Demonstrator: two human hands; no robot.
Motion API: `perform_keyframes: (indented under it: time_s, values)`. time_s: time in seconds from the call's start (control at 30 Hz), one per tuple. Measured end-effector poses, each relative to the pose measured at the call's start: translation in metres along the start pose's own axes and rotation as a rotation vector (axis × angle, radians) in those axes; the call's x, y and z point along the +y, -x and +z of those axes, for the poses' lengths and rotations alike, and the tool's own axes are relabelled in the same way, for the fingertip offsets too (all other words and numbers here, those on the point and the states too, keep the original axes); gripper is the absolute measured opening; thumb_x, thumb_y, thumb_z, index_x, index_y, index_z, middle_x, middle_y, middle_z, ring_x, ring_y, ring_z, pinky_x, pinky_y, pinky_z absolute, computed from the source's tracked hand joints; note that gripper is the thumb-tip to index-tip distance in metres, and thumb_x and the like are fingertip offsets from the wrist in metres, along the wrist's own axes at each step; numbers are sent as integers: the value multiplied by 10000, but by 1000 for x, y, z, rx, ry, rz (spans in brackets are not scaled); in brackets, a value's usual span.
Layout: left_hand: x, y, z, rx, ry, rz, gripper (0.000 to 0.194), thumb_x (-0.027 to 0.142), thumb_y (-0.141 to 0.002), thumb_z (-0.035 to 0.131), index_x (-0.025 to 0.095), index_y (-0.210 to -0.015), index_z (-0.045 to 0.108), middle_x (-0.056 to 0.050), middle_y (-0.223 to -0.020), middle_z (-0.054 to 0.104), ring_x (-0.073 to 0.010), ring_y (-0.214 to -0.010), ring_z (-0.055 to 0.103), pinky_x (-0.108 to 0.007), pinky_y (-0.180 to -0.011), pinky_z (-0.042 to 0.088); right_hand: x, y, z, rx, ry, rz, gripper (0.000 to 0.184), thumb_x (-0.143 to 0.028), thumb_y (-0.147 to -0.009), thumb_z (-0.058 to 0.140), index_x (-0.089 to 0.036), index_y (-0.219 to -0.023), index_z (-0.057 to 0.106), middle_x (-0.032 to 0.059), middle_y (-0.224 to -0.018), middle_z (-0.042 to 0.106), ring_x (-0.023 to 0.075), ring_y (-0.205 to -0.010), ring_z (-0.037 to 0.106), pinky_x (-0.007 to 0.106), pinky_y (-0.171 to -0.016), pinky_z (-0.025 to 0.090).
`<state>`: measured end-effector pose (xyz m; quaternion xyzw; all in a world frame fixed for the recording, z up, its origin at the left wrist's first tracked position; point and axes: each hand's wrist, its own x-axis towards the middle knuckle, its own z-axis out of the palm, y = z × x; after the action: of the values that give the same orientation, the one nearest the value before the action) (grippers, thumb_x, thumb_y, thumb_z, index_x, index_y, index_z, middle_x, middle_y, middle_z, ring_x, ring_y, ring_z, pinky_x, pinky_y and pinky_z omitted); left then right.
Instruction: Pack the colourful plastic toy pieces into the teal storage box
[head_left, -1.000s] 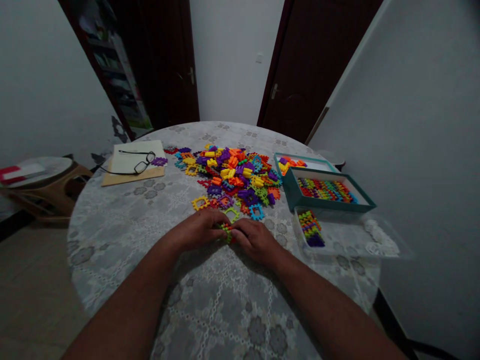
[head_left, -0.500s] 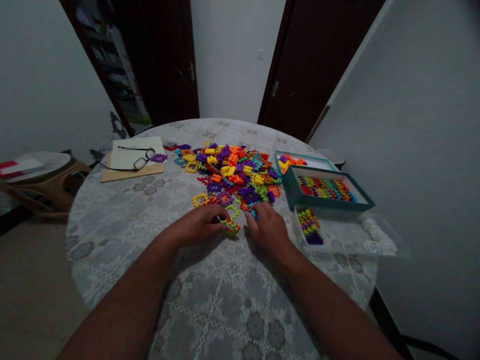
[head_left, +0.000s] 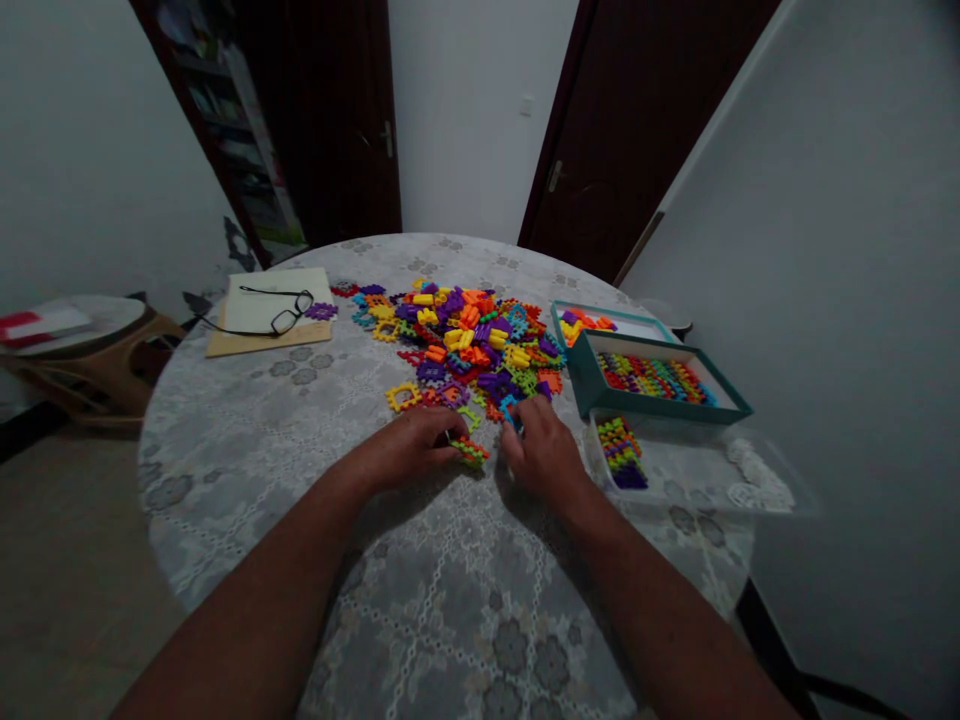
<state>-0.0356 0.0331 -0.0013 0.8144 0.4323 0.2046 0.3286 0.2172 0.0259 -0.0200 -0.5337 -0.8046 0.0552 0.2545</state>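
My left hand (head_left: 416, 445) is closed on a small stack of interlocking plastic tiles (head_left: 471, 453), green and orange-red, just above the tablecloth. To its right, my right hand (head_left: 544, 450) has its thumb and fingers closed round a blue interlocking tile (head_left: 508, 408) at the near edge of the pile. The fingers hide much of that tile. A heap of interlocking tiles (head_left: 469, 340) in many colours lies beyond both hands. Close to my left fingertips is a light green square frame tile (head_left: 471, 417), and a yellow frame tile (head_left: 403, 397) lies farther left.
Right of the heap stands a teal box (head_left: 589, 385) with rows of stacked tiles, its lid (head_left: 637, 325) behind it. A clear plastic tray (head_left: 675, 500) in front holds more stacks and white string (head_left: 757, 475). Eyeglasses (head_left: 285, 320) rest on papers (head_left: 240, 345) at the left.
My right hand has left the green and orange stack and moved forward and right to the blue tile. My left hand keeps the stack and has shifted slightly right.
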Motion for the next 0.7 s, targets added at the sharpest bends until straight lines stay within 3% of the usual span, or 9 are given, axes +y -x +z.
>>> perform_keyframes:
  time_s: [0.13, 0.23, 0.3, 0.43, 0.57, 0.7]
  values:
    - [-5, 2, 2, 16, 74, -44, 277, 282, -907, 709, 225, -1177, 721, -54, -998, 750, -221, -856, 659, -352, -805, 495, -7, 3, -1, -140, -236, -172, 96, -220, -1022, 540, -238, -935, 574, 62, -931, 608, 233, -883, 589, 349, -798, 475]
    - [-9, 2, 2, 31, 93, -42, 440, 254, -884, 731, 238, -1322, 696, -60, -1021, 766, -230, -872, 671, -363, -830, 508, -13, 6, 0, -224, -334, -209, 118, -223, -1033, 527, -232, -924, 571, 40, -906, 612, 211, -844, 586, 325, -774, 453]
    - [-9, 3, 1, 24, 82, -27, 419, 236, -877, 737, 243, -1297, 728, -71, -1036, 777, -240, -889, 680, -370, -837, 511, -15, 6, 1, -241, -375, -225, 144, -228, -1062, 510, -225, -947, 597, 43, -927, 639, 208, -865, 604, 323, -802, 462]
    - [-4, 3, -3, 0, 27, -5, 243, 257, -900, 717, 239, -1128, 799, -91, -1030, 791, -267, -917, 698, -385, -845, 519, -14, 5, 4, -233, -453, -194, 194, -278, -1121, 515, -220, -1032, 678, 50, -995, 708, 202, -930, 658, 322, -872, 491]
    - [-1, 2, -3, 14, 31, 11, 245, 257, -907, 704, 244, -1127, 810, -85, -1046, 804, -264, -932, 704, -375, -857, 519, -11, 3, 9, -222, -519, -187, 256, -299, -1144, 506, -221, -1044, 729, 41, -974, 727, 194, -933, 685, 310, -876, 509]
    - [-1, 3, -2, -3, 35, -7, 230, 227, -917, 689, 239, -1120, 798, -51, -966, 787, -232, -865, 694, -355, -842, 501, -3, 1, 16, -86, -399, -157, 288, -273, -1144, 460, -210, -1090, 735, 86, -1055, 734, 226, -1031, 685, 348, -961, 530]
